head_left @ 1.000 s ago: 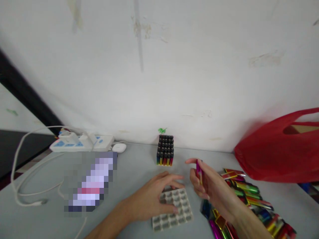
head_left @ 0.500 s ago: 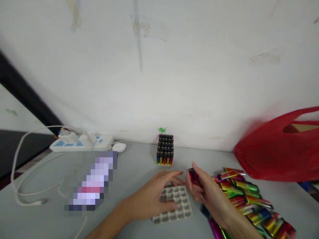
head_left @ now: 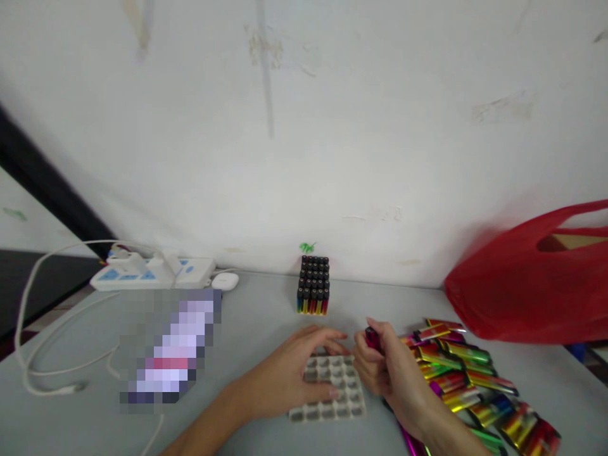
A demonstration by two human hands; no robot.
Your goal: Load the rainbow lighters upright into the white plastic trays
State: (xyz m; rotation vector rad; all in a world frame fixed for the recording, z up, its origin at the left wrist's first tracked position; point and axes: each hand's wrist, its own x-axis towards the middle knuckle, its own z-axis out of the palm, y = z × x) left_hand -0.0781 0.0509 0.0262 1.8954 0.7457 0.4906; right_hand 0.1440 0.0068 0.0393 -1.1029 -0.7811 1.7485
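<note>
A pale grey tray point(head_left: 352, 400) with rows of square pockets lies on the grey table. My left hand point(head_left: 304, 373) rests over its left part, thumb across the pockets and fingers spread apart at the far edge. Just beyond the tray's right edge, my right hand point(head_left: 387, 364) is closed round a dark pink cylinder with a black end point(head_left: 373, 337); most of it is hidden by the fingers. Many shiny multicoloured cylinders point(head_left: 475, 380) lie in a loose pile to the right. Near the wall, black-topped cylinders point(head_left: 314, 285) stand upright in a tight block.
A red bag point(head_left: 517, 291) stands at the right against the wall. On the left are a white power strip point(head_left: 190, 272) with plugs and cables, a small white case point(head_left: 225, 281) and a blurred-out phone point(head_left: 178, 348).
My right hand has turned and its fingers have curled in tighter round the cylinder, whose end now points up more. The left hand stays on the tray.
</note>
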